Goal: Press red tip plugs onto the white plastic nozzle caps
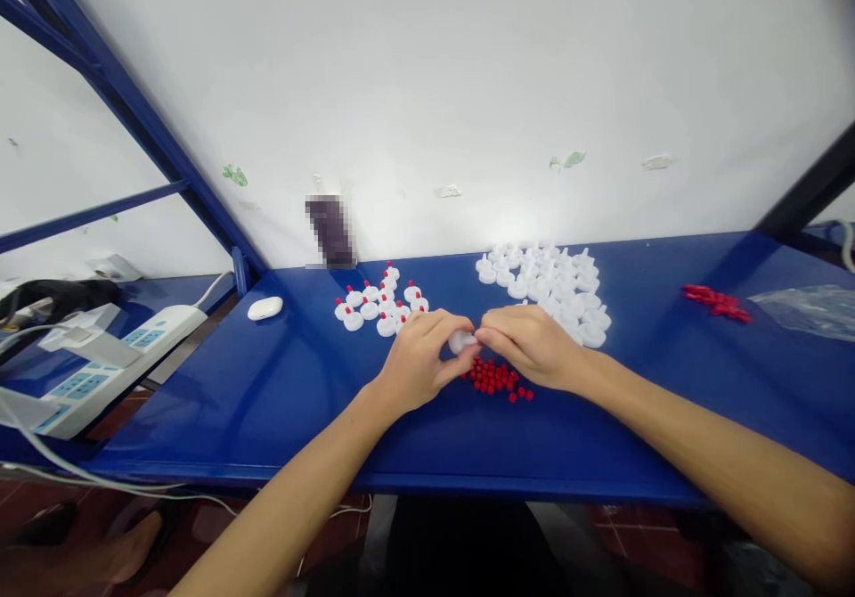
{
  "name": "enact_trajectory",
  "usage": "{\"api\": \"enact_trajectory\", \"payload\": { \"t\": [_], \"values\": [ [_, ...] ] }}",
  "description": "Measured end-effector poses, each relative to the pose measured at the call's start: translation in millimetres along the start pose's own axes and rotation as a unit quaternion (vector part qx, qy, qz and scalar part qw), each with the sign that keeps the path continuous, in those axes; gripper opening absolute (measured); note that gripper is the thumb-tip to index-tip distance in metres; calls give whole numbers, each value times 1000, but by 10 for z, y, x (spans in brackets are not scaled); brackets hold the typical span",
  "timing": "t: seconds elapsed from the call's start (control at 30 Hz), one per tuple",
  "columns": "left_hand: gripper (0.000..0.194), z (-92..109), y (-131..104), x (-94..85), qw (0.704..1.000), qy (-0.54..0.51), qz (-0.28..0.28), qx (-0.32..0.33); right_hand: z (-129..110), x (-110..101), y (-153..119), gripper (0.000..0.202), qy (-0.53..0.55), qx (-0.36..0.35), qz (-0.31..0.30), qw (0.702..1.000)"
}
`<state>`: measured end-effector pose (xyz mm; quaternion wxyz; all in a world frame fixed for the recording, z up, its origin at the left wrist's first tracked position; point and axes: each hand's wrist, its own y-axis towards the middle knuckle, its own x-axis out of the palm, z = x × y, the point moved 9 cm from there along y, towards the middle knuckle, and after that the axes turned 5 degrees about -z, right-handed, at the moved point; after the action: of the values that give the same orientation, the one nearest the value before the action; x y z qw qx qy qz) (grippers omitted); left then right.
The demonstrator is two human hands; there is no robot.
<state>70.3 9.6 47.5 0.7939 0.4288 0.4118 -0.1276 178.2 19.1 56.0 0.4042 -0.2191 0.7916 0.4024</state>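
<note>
My left hand (415,361) is closed around a white nozzle cap (460,341), its narrow end pointing right. Against that end, my right hand (534,346) is pinched; whatever its fingertips hold is hidden. Just below the hands lies a loose pile of small red tip caps (491,376). Beyond my left hand stand several white nozzle caps with red tips (366,307), spout up. Behind my right hand is a large cluster of white nozzle caps (554,285) without red tips.
The blue table (267,401) meets a white wall. A white earbud case (265,308) sits at left, near a power strip (126,356) with cables. A blurred dark object (332,230) leans on the wall. More red pieces (716,303) and a clear plastic bag (808,310) lie right.
</note>
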Motion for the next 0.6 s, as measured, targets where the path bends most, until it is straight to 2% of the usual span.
{"api": "enact_trajectory", "payload": {
  "t": [0.1, 0.2, 0.27, 0.4, 0.53, 0.6],
  "values": [
    [13, -60, -11, 71, 998, 48, -36, -5, 191, -114, 6, 38, -109, 66, -5, 992],
    [13, -123, -13, 120, 996, 65, -62, -26, 400, -225, 8, 38, -247, 138, -15, 959],
    [16, -142, -14, 133, 993, 88, -70, -27, 564, -267, -17, 40, -292, 196, -32, 935],
    [22, -216, -24, 49, 981, 181, -56, -41, 787, -262, -98, 39, -308, 286, -86, 903],
    [12, -346, -44, -96, 966, 240, -39, -91, 784, -267, -148, 34, -300, 320, -91, 894],
    [16, -391, -49, -144, 961, 250, -33, -112, 751, -264, -153, 33, -313, 318, -91, 890]
  ]
}}
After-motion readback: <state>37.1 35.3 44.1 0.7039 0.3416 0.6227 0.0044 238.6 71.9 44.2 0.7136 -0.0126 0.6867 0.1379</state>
